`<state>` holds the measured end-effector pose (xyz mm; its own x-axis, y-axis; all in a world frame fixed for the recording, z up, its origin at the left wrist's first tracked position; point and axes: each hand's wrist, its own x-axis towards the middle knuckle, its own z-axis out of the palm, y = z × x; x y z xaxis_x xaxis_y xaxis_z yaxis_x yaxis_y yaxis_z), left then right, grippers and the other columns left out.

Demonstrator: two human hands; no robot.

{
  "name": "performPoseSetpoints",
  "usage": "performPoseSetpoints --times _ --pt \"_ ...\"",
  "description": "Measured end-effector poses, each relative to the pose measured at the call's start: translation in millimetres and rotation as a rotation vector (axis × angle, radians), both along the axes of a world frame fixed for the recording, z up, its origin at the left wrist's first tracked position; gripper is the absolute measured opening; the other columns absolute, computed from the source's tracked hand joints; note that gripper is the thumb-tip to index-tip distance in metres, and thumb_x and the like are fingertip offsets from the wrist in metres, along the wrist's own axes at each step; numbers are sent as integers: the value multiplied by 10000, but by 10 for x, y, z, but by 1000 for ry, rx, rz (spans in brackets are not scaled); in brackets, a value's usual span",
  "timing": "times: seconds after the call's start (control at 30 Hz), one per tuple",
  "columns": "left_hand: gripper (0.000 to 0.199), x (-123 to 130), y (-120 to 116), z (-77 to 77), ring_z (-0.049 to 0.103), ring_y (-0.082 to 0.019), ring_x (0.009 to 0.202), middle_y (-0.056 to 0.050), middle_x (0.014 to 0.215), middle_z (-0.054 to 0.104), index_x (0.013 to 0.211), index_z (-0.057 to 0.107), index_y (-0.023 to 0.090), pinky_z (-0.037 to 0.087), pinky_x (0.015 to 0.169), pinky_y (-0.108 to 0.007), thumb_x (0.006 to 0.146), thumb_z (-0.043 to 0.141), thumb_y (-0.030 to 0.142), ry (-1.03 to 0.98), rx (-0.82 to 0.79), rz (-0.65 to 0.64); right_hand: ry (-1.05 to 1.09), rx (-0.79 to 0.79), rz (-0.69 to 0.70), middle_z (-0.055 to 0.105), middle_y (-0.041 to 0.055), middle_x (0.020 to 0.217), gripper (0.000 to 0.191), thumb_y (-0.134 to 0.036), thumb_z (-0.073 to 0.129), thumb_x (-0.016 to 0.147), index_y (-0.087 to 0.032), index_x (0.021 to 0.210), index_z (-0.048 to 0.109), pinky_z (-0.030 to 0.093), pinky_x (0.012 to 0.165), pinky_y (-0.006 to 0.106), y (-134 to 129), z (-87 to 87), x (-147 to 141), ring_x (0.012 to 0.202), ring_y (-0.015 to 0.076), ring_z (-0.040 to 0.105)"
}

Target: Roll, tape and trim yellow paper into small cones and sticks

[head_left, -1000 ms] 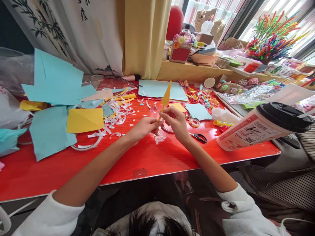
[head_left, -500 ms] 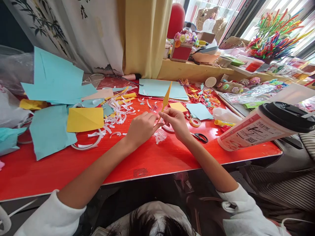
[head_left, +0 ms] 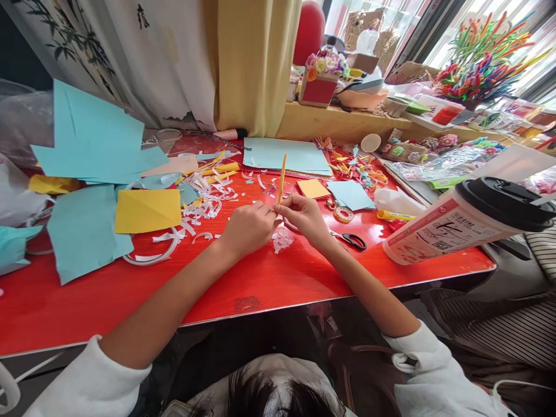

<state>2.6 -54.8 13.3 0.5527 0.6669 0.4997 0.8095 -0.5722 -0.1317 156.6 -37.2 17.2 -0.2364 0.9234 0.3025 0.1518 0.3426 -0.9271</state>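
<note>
A piece of folded yellow paper stands upright from my fingertips, seen nearly edge-on as a thin strip. My left hand pinches its lower end from the left. From the right, my right hand grips the same end, and the fingertips of both hands meet there, hiding the paper's base. Below them on the red table lies a small crumpled clear scrap. Black-handled scissors rest just right of my right hand, their blades partly behind it. A tape roll lies beyond them.
Blue paper sheets and a yellow sheet cover the left, beside white paper shreds. Small yellow squares and blue squares lie behind my hands. A tall lidded cup stands at the right edge.
The folded yellow paper has turned from showing a broad pointed face to nearly edge-on, and its tip sits lower and further left. Both hands keep hold of it.
</note>
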Motion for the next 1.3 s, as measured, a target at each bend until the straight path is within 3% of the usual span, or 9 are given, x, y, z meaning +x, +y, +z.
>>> performPoseSetpoints --times 0.1,0.23,0.43,0.57,0.67,0.87,1.03,1.17,1.3 --pt "317 36 -15 -10 611 -207 722 -78 777 672 827 645 124 291 500 -289 903 442 356 -101 -104 91 -68 74 -8 490 -9 625 337 -453 636 749 -156 638 520 302 512 226 6 -30 -1 591 90 402" --pt "286 24 7 -28 585 -173 635 -59 681 641 746 632 136 286 499 -280 905 421 242 -177 -113 147 -91 109 -33 455 -16 613 357 -470 625 755 -165 625 491 286 502 228 -8 -43 -9 583 91 378" --pt "286 -76 72 -65 535 -163 586 -61 596 599 680 617 124 280 489 -279 881 417 156 -36 88 -36 -81 54 22 439 -23 598 378 -494 632 739 -166 616 492 275 481 233 -36 -15 3 550 81 353" --pt "319 -110 106 -69 521 -152 590 -54 615 598 703 611 124 302 506 -269 920 390 200 47 115 -159 -40 11 71 475 -16 619 357 -477 662 715 -156 631 530 297 492 234 -18 12 18 560 80 384" --pt "306 -109 108 -54 545 -150 638 -56 685 618 788 615 120 318 518 -255 933 400 282 26 67 -135 2 19 58 489 -13 623 350 -466 671 709 -149 638 540 309 514 234 -3 14 18 576 81 395" --pt "250 -131 107 -30 584 -169 685 -58 721 638 839 628 124 383 571 -259 906 388 145 -3 -26 -173 -26 55 23 458 -19 607 379 -509 640 723 -155 630 541 281 497 231 -21 13 12 567 82 371" --pt "263 -105 103 -24 609 -181 706 -66 773 655 896 615 136 396 578 -262 925 404 291 -86 -147 -95 39 -20 -15 413 -45 549 375 -507 668 698 -160 637 536 238 454 232 -6 35 44 492 65 323" --pt "200 -84 90 -20 624 -184 731 -60 788 674 847 616 137 413 610 -265 884 419 143 -132 -234 -80 39 -54 -21 401 -56 521 349 -473 677 707 -164 639 532 219 441 232 2 40 57 464 57 307" --pt "231 -72 93 -14 620 -181 747 -74 822 675 890 615 128 439 646 -271 911 405 223 -235 -302 -124 63 -35 -41 410 -50 540 331 -434 687 711 -156 625 530 228 455 233 8 63 69 485 56 322"
